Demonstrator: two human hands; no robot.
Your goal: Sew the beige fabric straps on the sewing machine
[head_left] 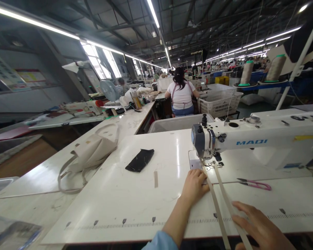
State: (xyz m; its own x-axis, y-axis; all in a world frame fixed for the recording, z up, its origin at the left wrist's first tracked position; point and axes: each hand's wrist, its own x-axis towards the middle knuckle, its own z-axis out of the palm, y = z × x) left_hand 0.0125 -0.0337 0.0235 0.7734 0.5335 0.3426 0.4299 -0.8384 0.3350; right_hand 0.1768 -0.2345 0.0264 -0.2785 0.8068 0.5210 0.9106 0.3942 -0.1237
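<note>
Two narrow beige strips run from the needle area of the white sewing machine [250, 139] down over the table's front edge. My left hand [195, 185] rests just left of the needle, its fingers bent together at the left strip [216, 201]; what they grip is too small to make out. Over the right strip [225, 194], lower right, is my right hand [253, 222], with fingers apart and the strip passing beside them. Pink-handled scissors [258, 184] lie to the right of the strips, below the machine arm.
A black fabric piece [140, 160] and a small beige scrap [155, 179] lie on the white table [114, 208]. A beige bag [91, 152] sits at left. Ahead, a person [182, 92] sits near a white basket [219, 102]. Thread cones [246, 73] stand at upper right.
</note>
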